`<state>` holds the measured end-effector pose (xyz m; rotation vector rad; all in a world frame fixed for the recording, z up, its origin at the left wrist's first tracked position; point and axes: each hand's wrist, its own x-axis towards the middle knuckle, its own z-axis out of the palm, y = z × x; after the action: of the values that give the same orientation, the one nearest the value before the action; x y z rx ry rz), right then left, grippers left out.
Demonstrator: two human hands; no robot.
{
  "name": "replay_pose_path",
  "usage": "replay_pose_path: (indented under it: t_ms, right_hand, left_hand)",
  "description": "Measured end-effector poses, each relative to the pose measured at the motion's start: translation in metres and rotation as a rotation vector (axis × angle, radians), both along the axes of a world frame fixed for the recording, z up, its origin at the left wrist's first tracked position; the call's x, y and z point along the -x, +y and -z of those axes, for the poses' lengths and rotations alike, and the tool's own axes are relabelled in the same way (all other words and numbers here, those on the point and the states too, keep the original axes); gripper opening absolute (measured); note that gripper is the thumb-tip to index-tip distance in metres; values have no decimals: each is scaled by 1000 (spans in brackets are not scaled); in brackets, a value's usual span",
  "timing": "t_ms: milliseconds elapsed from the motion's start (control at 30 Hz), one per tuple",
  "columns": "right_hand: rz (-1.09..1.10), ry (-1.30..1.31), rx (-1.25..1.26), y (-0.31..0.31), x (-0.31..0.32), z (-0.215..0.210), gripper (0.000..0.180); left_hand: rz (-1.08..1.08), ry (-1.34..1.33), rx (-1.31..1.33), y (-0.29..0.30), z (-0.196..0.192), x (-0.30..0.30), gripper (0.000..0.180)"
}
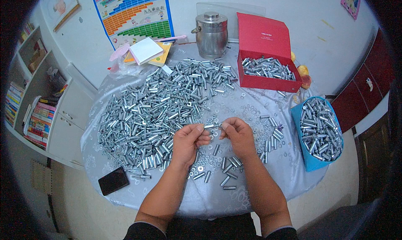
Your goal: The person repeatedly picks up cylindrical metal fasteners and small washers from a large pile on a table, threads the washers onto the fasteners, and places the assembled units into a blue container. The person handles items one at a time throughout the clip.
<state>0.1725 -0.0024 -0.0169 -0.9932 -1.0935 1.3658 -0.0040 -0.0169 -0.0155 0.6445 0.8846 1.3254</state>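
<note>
Silver bolt (210, 126): just one, held over the table (188, 204) between both hands. Points left to right, long axis nearly level, one end toward each hand. Left hand (190, 140): thumb and finger clamped on its left end. Right hand (237, 136): likewise pinched on its right end. Beneath, loose washers (200, 169), too many to count. Farther out, one bolt heap (150, 102), one black phone (113, 181), one blue bin (312, 162), one red box (259, 83), one lidded metal pot (212, 37).

Looks down and forward from the wearer's head, left fisheye of a side-by-side pair. Sits close above both forearms (165, 192). Takes in nearly the whole surface (205, 200), plus wall (307, 26) beyond and floor (341, 185) beside; bends edges toward dark rim.
</note>
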Motion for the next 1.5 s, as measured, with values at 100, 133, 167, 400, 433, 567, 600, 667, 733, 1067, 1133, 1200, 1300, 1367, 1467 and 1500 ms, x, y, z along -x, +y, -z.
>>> replay_pose_path:
  t_ms: [100,133,167,400,433,567,600,667,733,1067,1133,1200,1300,1367,1467,1500]
  right_hand:
    - [-7,50,20,-1,3,0,11]
    - [-11,78,16,-1,4,1,12]
    - [-14,106,12,-1,5,2,12]
    - [1,-54,-45,-4,5,-2,15]
    - [15,-84,-74,-5,5,-2,15]
    - [62,-183,-160,-13,8,-9,16]
    - [57,-195,-146,-15,8,-11,16]
    - [48,-220,-118,-16,6,-15,17]
    - [16,-303,-115,-11,-1,-2,16]
    - [-10,-149,-173,-10,-1,-5,29]
    - [-32,-310,-8,-6,-9,-1,25]
    - [-29,-309,63,-7,-9,-2,23]
    - [-32,-191,3,-10,-2,-7,23]
    - [-92,-272,-54,-8,-7,2,25]
    - [-94,-331,162,-7,-10,4,24]
    - [-47,-247,91,-8,-6,2,25]
  left_hand:
    - [24,-31,0,0,1,0,17]
    - [29,-34,-3,0,2,0,17]
    - [34,-37,-6,0,3,0,17]
    - [39,-43,17,0,2,0,18]
    - [38,-46,16,0,2,0,18]
    - [33,-46,2,0,4,1,17]
    - [32,-44,-2,0,3,1,17]
    - [33,-35,-10,0,2,0,16]
    - [41,2,-20,-1,0,-1,16]
    - [48,102,-46,-3,-2,-5,15]
    - [49,104,-56,-3,-1,-6,15]
    - [60,105,-77,-3,1,-6,15]
    - [52,115,-72,-4,2,-6,15]
    - [62,133,-83,-3,1,-7,15]
    - [60,155,-79,-4,0,-7,15]
    - [57,161,-75,-4,0,-8,15]
